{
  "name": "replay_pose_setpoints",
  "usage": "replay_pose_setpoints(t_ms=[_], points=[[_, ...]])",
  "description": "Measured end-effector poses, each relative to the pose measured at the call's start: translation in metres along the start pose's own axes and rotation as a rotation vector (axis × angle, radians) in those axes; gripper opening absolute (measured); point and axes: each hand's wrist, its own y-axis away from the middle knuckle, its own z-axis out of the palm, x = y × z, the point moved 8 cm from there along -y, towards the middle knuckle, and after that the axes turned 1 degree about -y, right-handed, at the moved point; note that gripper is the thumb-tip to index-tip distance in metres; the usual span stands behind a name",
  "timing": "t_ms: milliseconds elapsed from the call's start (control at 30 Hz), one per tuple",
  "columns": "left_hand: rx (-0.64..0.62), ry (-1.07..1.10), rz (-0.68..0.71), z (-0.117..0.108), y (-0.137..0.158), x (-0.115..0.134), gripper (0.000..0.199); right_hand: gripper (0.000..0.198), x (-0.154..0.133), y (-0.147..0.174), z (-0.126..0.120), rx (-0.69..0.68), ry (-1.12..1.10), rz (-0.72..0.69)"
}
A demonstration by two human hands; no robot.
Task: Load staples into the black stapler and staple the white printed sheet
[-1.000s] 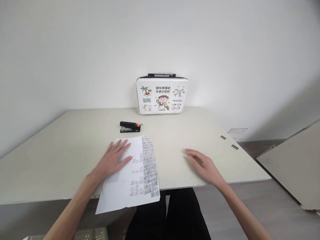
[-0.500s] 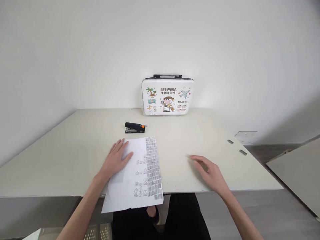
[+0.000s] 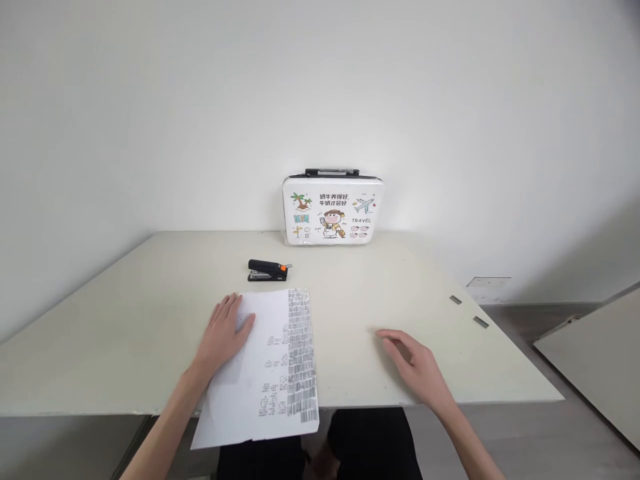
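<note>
My left hand [image 3: 220, 339] lies flat on the left part of a white paper sheet [image 3: 250, 373], fingers spread and pointing away from me. Black barcode-like strips and small text are printed along the sheet's right side. Its near end hangs over the table edge. Just beyond the sheet lies a black stapler [image 3: 267, 271] with an orange part. To the right, my right hand [image 3: 415, 363] rests at the table, holding nothing; its fingers are loosely curved, with a gap between thumb and index finger.
A white carrying case [image 3: 333, 212] with cartoon prints and a black handle stands upright against the wall [image 3: 150, 113]. The pale table [image 3: 125, 320] has two small slots near its right edge. My legs are under the front edge.
The view has tilted up, so everything sits lower in it. My left hand has slid slightly left on the paper. The right hand has stayed at about the same place.
</note>
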Motion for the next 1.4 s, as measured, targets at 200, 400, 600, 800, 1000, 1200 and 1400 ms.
replay_pose_setpoints(t_ms=[200, 400, 600, 800, 1000, 1200, 1400], points=[[0.045, 0.021, 0.002, -0.007, 0.007, 0.003, 0.065, 0.043, 0.002, 0.001, 0.002, -0.022, -0.021, 0.018], [0.278, -0.028, 0.157, -0.058, -0.05, 0.049, 0.044, 0.04, 0.01, 0.002, 0.001, -0.025, -0.001, 0.033], [-0.194, -0.183, 0.286, -0.037, -0.143, 0.057, 0.038, 0.04, 0.006, 0.002, -0.001, 0.004, -0.003, 0.018], [-0.153, -0.171, 0.248, -0.052, -0.111, 0.073, 0.037, 0.04, 0.005, 0.005, -0.002, 0.009, -0.018, 0.029], [-0.127, 0.02, 0.475, -0.047, -0.039, 0.208, 0.026, 0.038, 0.011, -0.007, -0.009, 0.016, -0.164, 0.119], [-0.244, 0.204, 0.667, -0.005, 0.009, 0.289, 0.022, 0.042, 0.02, -0.027, -0.019, 0.115, -0.243, 0.16], [-0.292, 0.482, 0.483, 0.01, 0.009, 0.272, 0.026, 0.042, 0.018, -0.026, -0.015, 0.091, -0.198, 0.119]])
